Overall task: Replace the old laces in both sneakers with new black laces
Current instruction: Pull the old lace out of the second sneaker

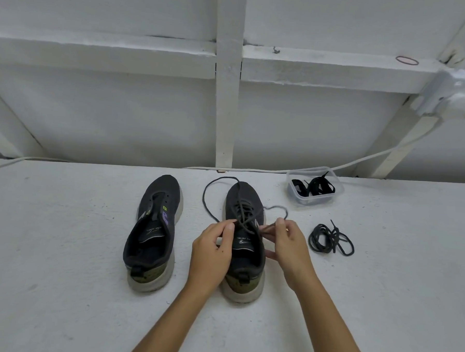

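The thin dark lace (241, 216) of the right-hand black mesh sneaker (245, 241) is pinched by the left hand (212, 248) and the right hand (287, 244) — each grip narrow — so the lace could be snagged in an eyelet if tugged unevenly.

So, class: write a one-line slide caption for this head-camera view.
Both hands, left and right, pinch the lace of the right-side sneaker; its twin sits laceless.

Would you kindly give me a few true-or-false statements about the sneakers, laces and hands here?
1. The left sneaker has no lace. True.
2. Both hands rest flat on the table. False: the left hand and right hand each pinch the lace of the right sneaker.
3. The plastic tub holds black laces. True.
4. A coiled lace lies inside the left sneaker. False: it lies on the table, right of the right sneaker.
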The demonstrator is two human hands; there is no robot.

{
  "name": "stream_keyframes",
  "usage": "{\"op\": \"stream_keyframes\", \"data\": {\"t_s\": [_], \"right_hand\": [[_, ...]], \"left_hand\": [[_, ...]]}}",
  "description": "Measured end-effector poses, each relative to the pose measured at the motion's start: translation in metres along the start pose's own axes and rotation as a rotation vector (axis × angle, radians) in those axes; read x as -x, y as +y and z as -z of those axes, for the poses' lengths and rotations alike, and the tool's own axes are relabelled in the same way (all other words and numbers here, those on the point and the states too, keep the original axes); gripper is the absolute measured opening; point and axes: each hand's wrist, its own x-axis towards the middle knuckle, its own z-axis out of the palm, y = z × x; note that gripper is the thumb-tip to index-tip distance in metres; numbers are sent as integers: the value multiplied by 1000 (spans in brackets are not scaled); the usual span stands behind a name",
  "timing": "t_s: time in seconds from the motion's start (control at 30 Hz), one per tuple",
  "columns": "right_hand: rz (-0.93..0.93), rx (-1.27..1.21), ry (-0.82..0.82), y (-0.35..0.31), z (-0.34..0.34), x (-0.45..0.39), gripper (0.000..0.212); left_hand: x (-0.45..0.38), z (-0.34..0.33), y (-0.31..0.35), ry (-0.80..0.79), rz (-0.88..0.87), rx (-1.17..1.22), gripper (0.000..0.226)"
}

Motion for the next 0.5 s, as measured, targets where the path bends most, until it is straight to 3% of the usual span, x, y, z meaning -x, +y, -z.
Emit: {"op": "stream_keyframes", "data": {"t_s": [0.13, 0.3, 0.43, 0.5], "right_hand": [[85, 168, -243, 3, 8, 2, 19], [-56, -39, 61, -2, -2, -5, 25], [119, 189, -174, 9, 5, 5, 22], [122, 167, -192, 7, 8, 4, 21]], "left_hand": [[0, -1, 0, 10, -18, 1, 24], [0, 0, 1, -1, -15, -5, 25], [0, 1, 0, -6, -29, -7, 24], [-1, 1, -1, -4, -35, -13, 25]]}}
